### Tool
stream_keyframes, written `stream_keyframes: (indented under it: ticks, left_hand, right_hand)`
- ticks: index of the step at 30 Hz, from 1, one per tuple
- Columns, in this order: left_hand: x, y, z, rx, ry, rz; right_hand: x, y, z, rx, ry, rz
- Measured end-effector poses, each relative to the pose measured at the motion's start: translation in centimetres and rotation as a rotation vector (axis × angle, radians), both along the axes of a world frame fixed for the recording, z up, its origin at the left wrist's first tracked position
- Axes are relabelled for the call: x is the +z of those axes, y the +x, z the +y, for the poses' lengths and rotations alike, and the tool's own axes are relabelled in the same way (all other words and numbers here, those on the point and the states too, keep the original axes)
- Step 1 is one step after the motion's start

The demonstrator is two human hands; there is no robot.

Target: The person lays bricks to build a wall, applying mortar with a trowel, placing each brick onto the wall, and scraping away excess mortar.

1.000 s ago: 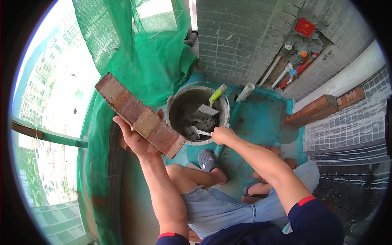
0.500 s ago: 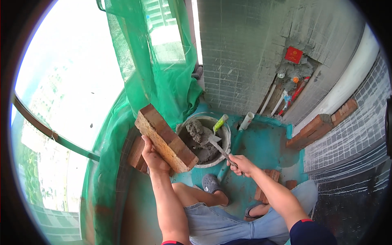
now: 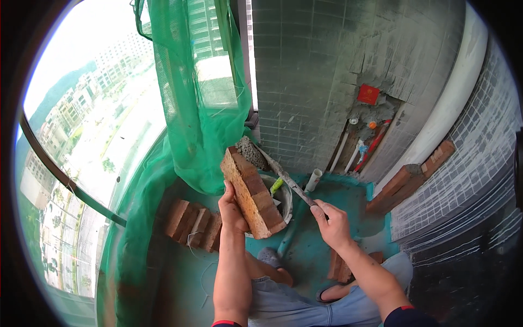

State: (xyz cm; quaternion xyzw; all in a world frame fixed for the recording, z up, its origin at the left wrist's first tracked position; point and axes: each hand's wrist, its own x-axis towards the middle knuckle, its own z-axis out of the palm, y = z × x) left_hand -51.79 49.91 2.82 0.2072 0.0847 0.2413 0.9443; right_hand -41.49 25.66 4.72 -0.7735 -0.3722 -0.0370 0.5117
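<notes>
My left hand (image 3: 233, 210) is closed around a reddish-brown brick (image 3: 256, 191), which is tilted and raised in front of me. A trowel (image 3: 294, 187) is gripped by its handle in my right hand (image 3: 331, 222), its blade angled toward the brick's far end. A lump of grey mortar (image 3: 250, 152) lies against that end, next to the blade. Below and partly behind the brick stands a mortar bucket (image 3: 288, 210). A tool with a yellow-green handle (image 3: 277, 186) leans inside it.
Several bricks (image 3: 188, 223) lie on the floor at left, with a thin string beside them. More bricks (image 3: 338, 267) sit by my right foot. Green netting (image 3: 188, 147) hangs along the window side. A short white pipe (image 3: 314, 180) rises near the wall, and bricks (image 3: 400, 185) line the right wall.
The trowel has risen from the bucket with mortar and come to the brick's far end. My left hand has brought the brick right, over the bucket. The view has shifted.
</notes>
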Motion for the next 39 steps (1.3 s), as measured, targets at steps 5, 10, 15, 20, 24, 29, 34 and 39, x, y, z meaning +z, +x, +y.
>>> stream_keyframes:
  ticks: [5, 10, 15, 20, 24, 29, 34, 39]
  left_hand:
    - [-0.6, 0.7, -0.2, 0.031, -0.058, 0.070]
    - [-0.4, 0.4, 0.3, 0.071, -0.113, 0.068]
    - [0.0, -0.4, 1.0, 0.048, -0.142, 0.026]
    - [-1.1, -1.7, 2.4, 0.029, -0.144, -0.014]
    - [-0.6, -1.3, 1.8, 0.043, -0.175, 0.085]
    - [-1.4, -0.7, 1.6, 0.009, -0.180, 0.072]
    - [-0.6, -0.1, 0.9, -0.051, -0.175, 0.057]
    - [-3.1, -0.3, 2.6, 0.021, -0.167, 0.029]
  right_hand:
    - [-0.3, -0.6, -0.6, -0.126, -0.126, -0.365]
    - [-0.5, -0.7, -0.8, -0.171, -0.182, -0.518]
    - [-2.9, -1.0, -1.3, 0.032, -0.061, 0.211]
    - [-1.9, -1.7, -1.3, 0.336, 0.159, 1.172]
    - [-1.1, -1.2, -0.5, 0.450, 0.228, 1.136]
    - [-3.7, -0.5, 1.4, 0.415, 0.106, 0.633]
    - [-5.8, -0.5, 1.2, 0.229, 0.069, 0.271]
    - [-4.3, -0.1, -0.5, 0.168, -0.034, -0.161]
